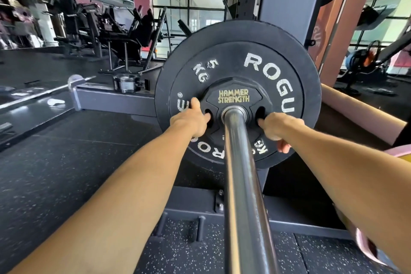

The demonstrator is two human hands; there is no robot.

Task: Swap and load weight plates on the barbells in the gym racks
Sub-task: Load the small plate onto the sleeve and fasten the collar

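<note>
Small plate (233,98) sits outermost on the sleeve (241,162); left hand (189,120) at nine o'clock, right hand (275,125) at three, fingers hooked into its slots (both gripping). Uneven pulling could jam it.

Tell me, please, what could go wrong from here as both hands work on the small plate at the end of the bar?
1. The left hand and right hand hook fingers into the small plate's slots; fingers could get pinched against the 5 kg plate behind.
2. The small plate sits on the bar; pulled off suddenly, it might drop toward the feet.
3. The 5 kg plate may slide outward along the bar.
</note>
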